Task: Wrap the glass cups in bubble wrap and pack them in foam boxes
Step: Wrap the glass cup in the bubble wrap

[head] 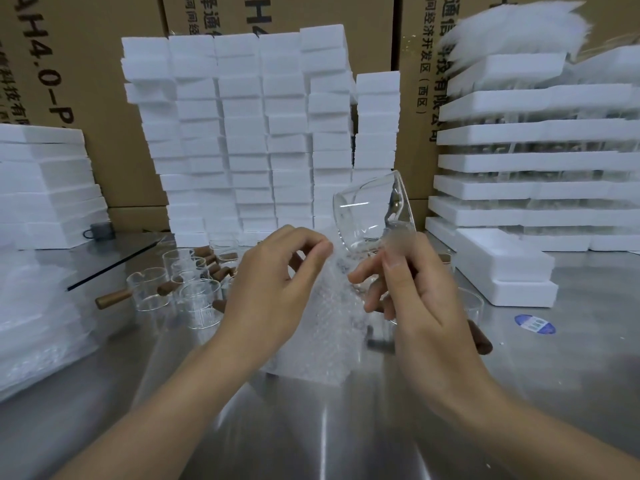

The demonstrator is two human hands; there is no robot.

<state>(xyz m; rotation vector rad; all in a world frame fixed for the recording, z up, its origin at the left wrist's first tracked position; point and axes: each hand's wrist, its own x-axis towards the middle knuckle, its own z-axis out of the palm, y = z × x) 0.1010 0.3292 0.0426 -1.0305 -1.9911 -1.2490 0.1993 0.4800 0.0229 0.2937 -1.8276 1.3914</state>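
Observation:
A clear glass cup point(372, 211) is held tilted above the steel table, its mouth turned up and to the right. My right hand point(415, 296) grips it from below, thumb blurred against its base. My left hand point(273, 285) pinches the top edge of a sheet of bubble wrap point(325, 327), which hangs down between both hands to the table. Several more glass cups with wooden handles point(194, 289) stand on the table to the left. An open foam box point(502, 261) lies at the right.
A tall wall of stacked foam boxes point(259, 133) stands at the back, with more foam stacks at left point(45, 185) and right point(536, 161). A pile of bubble wrap sheets point(38, 323) lies at far left. A blue round sticker point(535, 323) is on the table. Cardboard cartons stand behind.

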